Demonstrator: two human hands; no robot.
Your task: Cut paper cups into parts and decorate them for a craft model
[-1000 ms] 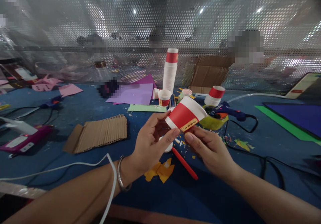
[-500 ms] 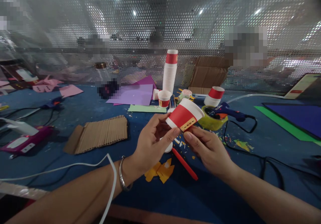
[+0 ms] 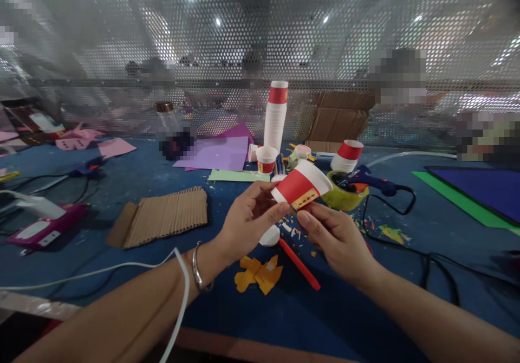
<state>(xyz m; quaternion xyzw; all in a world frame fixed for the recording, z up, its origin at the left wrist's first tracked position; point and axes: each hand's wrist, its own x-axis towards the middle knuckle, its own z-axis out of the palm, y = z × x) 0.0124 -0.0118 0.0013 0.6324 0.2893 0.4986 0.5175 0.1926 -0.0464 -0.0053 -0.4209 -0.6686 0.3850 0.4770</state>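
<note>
A red and white paper cup (image 3: 298,185) is tilted in the air above the table, its mouth facing up and to the right. My left hand (image 3: 249,219) grips it near the base, with the thumb along its lower side. At the cup's underside, by the yellow label, the thumb and fingers of my right hand (image 3: 335,238) are pinched together against it; anything between those fingertips is hidden. Below the hands lie a red stick (image 3: 299,264), orange paper cutouts (image 3: 259,274) and a white round piece (image 3: 270,236).
Behind stand a tall stack of paper cups (image 3: 275,119), a single cup (image 3: 266,160) and a shorter stack (image 3: 346,156). A blue glue gun (image 3: 371,181) rests on a yellow tape roll (image 3: 344,198). Corrugated cardboard (image 3: 164,216) lies left. A white cable (image 3: 181,303) crosses my left forearm.
The cup and my left hand have shifted very slightly to the right. Both hands keep nearly the same grip.
</note>
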